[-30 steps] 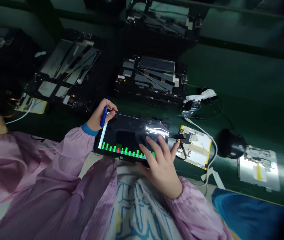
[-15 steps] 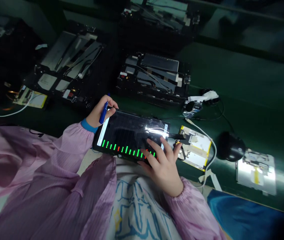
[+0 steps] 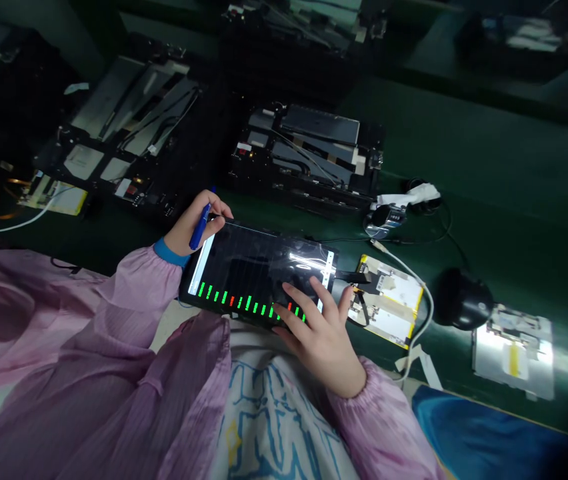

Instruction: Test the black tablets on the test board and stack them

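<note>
Tablet (image 3: 254, 270), long axis left-right: left hand (image 3: 195, 223) at far-left corner, gripping blue pen (image 3: 199, 228); right hand (image 3: 321, 330) nearer, fingers spread on near-right edge, holding nothing

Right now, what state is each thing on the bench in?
tablet: screen lit, green and red bars showing.
left hand: grips blue pen, steadies tablet's corner.
right hand: open, fingers spread on the screen.
opened tablets: backs off, boards exposed.
white cable: lying curved on the bench.

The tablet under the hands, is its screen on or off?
On. The tablet shows a row of green and red bars along its near edge, beside the right hand; the rest of the screen is dark.
</note>
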Motion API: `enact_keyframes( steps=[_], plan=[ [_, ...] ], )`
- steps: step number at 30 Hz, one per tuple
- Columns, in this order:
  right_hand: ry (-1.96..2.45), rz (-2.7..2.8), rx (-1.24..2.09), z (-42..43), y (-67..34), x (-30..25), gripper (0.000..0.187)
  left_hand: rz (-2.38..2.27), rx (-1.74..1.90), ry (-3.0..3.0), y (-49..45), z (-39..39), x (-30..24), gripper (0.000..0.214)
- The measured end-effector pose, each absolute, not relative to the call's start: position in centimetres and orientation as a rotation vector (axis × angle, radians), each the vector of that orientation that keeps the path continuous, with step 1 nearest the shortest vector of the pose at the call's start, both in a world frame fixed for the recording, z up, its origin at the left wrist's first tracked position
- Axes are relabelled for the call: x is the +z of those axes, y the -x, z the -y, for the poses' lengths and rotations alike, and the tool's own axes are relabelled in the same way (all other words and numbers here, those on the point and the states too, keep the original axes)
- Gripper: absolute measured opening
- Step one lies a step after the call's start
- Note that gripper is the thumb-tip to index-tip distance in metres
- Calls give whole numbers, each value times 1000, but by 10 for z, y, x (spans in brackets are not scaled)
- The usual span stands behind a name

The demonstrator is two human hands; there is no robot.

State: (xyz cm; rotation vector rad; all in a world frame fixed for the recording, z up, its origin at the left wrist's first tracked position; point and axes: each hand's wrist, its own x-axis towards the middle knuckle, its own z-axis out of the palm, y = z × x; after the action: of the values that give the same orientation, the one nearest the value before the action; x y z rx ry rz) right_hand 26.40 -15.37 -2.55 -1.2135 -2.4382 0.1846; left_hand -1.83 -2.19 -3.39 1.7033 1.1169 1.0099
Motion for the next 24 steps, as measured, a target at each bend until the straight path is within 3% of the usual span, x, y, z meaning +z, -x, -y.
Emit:
enact_keyframes(
  steps=[7,15,24],
  plan=[
    [1222,2176,304,138,-301,-17,50,-1116,1002,-1735,19,23,-30,40],
    [1675,1731,307,107,-380,-41,34,-1128,1001,-1783,20,19,-30,41],
    [1601,1944,350,93,-377,-64,18,-1121,973,-1765,23,19,-28,37]
  ],
)
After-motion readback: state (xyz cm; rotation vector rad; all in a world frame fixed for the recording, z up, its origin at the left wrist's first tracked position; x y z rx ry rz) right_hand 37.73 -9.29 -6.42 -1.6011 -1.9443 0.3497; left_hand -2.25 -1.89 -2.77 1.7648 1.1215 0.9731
